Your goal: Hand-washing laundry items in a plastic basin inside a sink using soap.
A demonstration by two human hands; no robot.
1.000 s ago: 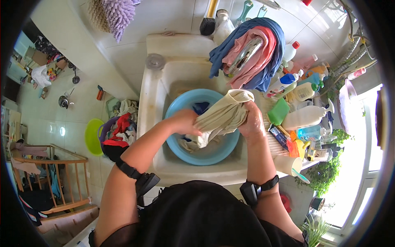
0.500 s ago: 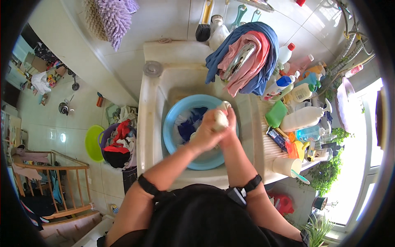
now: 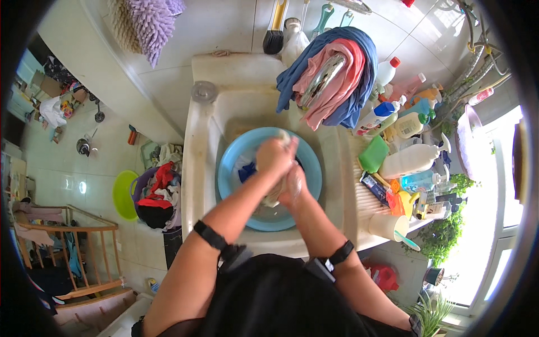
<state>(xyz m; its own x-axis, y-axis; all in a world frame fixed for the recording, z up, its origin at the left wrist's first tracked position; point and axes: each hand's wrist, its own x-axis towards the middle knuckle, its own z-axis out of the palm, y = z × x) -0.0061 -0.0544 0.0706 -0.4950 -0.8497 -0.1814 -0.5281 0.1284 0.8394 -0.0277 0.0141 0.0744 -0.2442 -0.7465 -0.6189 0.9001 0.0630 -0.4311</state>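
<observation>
A blue plastic basin (image 3: 229, 171) stands in the white sink (image 3: 196, 140), with a dark blue piece of clothing (image 3: 246, 171) in it. Over the basin my left hand (image 3: 275, 155) is closed on a cream garment (image 3: 274, 196), partly blurred. My right hand (image 3: 292, 185) grips the same garment just below and to the right, with pale wetness or foam on it. Both hands hide much of the cloth, which hangs down into the basin.
Blue and pink laundry (image 3: 337, 73) is heaped over the faucet. Bottles (image 3: 407, 160), a green soap block (image 3: 371, 154) and a cream cup (image 3: 383, 224) crowd the right ledge. A laundry basket (image 3: 157, 199) and green basin (image 3: 122, 194) sit left of the sink.
The cream garment, held spread over the basin a second ago, is now bunched between my hands. Both hands have come together, and my right hand has moved down and left.
</observation>
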